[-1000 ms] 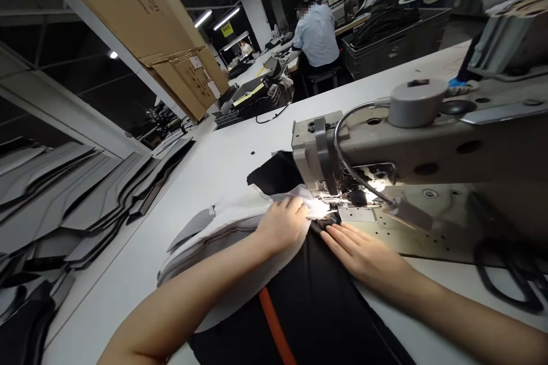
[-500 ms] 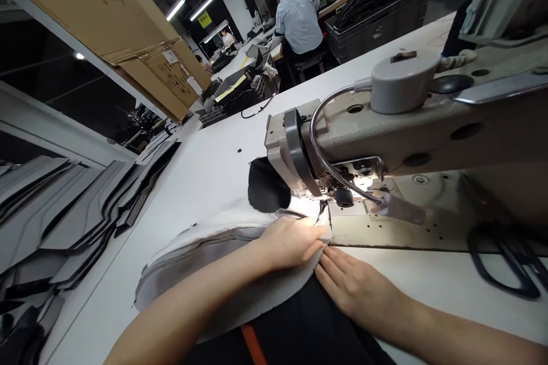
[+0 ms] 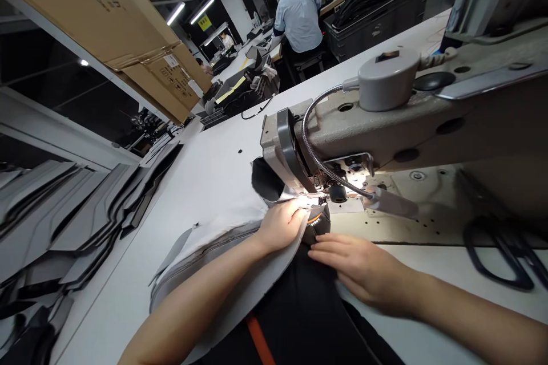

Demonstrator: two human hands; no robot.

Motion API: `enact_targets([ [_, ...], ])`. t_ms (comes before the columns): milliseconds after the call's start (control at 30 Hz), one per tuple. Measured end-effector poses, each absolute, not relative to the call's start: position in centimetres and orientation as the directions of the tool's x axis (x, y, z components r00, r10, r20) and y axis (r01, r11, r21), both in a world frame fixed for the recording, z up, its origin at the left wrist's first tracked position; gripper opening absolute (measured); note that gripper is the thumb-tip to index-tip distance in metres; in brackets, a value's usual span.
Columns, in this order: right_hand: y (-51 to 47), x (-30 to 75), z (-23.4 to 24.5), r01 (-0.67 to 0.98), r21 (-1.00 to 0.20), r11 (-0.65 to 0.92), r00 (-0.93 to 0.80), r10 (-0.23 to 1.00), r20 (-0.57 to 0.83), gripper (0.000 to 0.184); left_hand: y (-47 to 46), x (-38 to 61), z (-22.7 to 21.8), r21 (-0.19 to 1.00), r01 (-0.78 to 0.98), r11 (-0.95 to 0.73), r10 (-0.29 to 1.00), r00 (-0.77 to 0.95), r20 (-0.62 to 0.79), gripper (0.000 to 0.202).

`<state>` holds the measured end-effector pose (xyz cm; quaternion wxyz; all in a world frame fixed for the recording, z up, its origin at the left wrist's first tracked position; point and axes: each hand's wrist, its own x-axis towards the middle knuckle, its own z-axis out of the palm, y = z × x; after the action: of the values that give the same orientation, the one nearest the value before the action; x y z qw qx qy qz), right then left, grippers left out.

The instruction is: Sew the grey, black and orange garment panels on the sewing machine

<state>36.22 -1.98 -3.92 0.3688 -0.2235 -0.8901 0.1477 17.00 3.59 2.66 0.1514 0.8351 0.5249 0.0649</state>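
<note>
A grey industrial sewing machine (image 3: 385,120) stands on the white table (image 3: 214,165), its lamp lighting the needle area (image 3: 329,191). My left hand (image 3: 280,225) presses a grey fabric panel (image 3: 222,245) with its fingers curled on the panel's edge just before the needle. Beside it, my right hand (image 3: 355,265) lies flat, fingers stretched, on black fabric (image 3: 299,308) that has an orange stripe (image 3: 257,342). A small black label with orange print (image 3: 317,220) shows between the two hands.
Stacks of grey cut panels (image 3: 72,217) fill the left side. Black scissors (image 3: 496,251) lie at the right on the table. Cardboard boxes (image 3: 107,11) sit on a shelf overhead. A person in a light shirt (image 3: 297,14) works at a far table beside a dark crate (image 3: 377,17).
The black fabric has come into the open under the grey panel's edge, showing the label. My right hand has spread flat on it; my left hand has shifted slightly left along the grey edge.
</note>
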Motion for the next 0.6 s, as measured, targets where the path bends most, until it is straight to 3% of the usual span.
enact_targets([
  [100,-1.4,36.2,-4.1,0.331,-0.491,0.806,-0.527,0.589,0.613,0.047,3.6,17.4,3.1,0.26,0.902,-0.345,0.921,0.379,-0.09,0.028],
  [200,-1.4,35.6,-4.7,0.407,-0.404,0.819,-0.554,0.573,0.604,0.046,3.1,17.9,3.7,0.094,0.93,-0.355,0.917,0.366,-0.159,0.043],
  [267,-1.5,35.2,-5.2,0.436,-0.343,0.832,-0.594,0.553,0.585,0.048,2.8,18.0,3.9,-0.017,0.907,-0.421,0.894,0.412,-0.178,0.04],
  [433,-1.2,35.1,-5.5,0.469,-0.327,0.82,-0.61,0.569,0.552,0.052,2.3,17.8,4.1,-0.24,0.809,-0.537,0.841,0.533,-0.087,0.02],
  [600,-0.8,34.7,-5.1,0.47,-0.322,0.822,-0.645,0.569,0.511,0.057,2.6,17.2,3.6,-0.328,0.739,-0.588,0.788,0.616,-0.024,0.018],
])
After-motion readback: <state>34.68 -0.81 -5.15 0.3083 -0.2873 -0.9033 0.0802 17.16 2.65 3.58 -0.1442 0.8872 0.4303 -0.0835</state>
